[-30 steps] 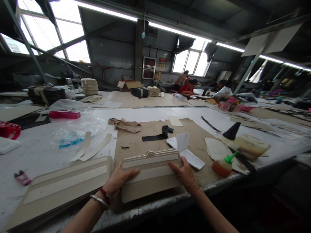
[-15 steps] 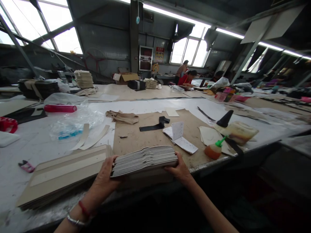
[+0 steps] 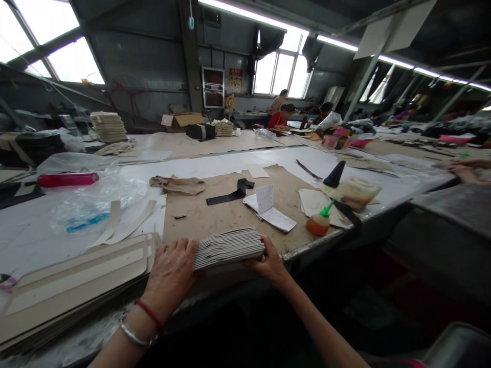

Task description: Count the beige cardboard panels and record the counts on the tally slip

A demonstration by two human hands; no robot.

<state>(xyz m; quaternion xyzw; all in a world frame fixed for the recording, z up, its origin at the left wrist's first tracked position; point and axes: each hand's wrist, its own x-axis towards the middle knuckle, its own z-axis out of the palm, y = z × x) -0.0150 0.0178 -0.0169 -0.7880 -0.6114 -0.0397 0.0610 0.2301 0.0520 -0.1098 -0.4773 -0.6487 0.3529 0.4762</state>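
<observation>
A thick stack of beige card pieces point(image 3: 229, 247) lies flat near the front edge of the table point(image 3: 215, 168), its layered edge facing me. My left hand point(image 3: 171, 273) presses against the stack's left end, fingers curled over it. My right hand point(image 3: 270, 261) grips the right end. To the left, a pile of long beige boards point(image 3: 72, 281) with paler strips lies next to my left hand.
On the brown sheet point(image 3: 230, 209) lie a black strip point(image 3: 229, 194), white papers point(image 3: 270, 212) and a tan rag point(image 3: 178, 185). An orange glue bottle with a green cap point(image 3: 318, 222) stands to the right by a plastic tub point(image 3: 355, 191). Plastic bag point(image 3: 95, 197) and red tube point(image 3: 67, 179) at left. People work at the far tables.
The stack went from standing on edge with its face toward me to lying flat, and both hands brought it down near the table edge. The view turned to the right.
</observation>
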